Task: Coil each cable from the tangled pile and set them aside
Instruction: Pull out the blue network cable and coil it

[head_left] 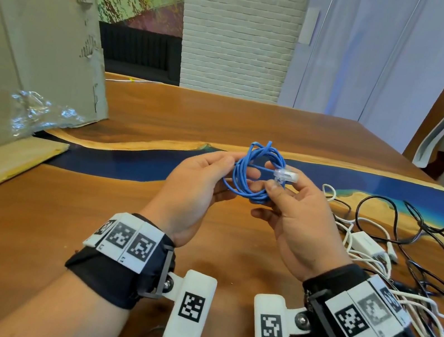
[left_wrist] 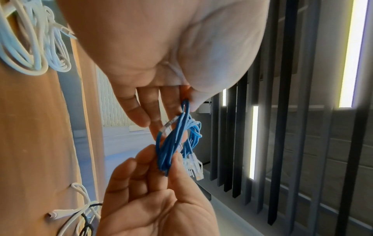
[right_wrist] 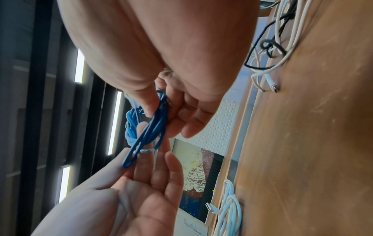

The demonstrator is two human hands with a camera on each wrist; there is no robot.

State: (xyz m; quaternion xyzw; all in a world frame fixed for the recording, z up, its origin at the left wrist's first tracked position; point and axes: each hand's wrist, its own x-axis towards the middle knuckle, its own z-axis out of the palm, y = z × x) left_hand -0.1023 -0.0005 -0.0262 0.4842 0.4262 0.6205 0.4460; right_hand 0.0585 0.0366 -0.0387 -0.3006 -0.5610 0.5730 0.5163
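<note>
Both hands hold a thin blue network cable (head_left: 255, 171) up in the air above the wooden table (head_left: 148, 215). The cable is wound into a small round bundle of many loops. In the head view the ring faces the person, and it looks a little taller than it is wide. One loop pokes up at the top, away from the table. The cable is bright blue and smooth, with a clear plastic plug (head_left: 287, 176) at its end. That plug lies sideways and points to the right, away from the bundle.

The left hand (head_left: 197, 187) pinches the left side of the bundle between thumb and fingers. The right hand (head_left: 294, 218) pinches the right side, with the thumb just below the clear plug. The two hands are close together, with only the bundle between them.

To the right of the blue cable, a pile of white and black cables (head_left: 394, 256) lies loose on the table. To the left of the blue cable, well apart from it, a big cardboard box (head_left: 29, 48) with crinkly clear plastic on it sits on the table.
</note>
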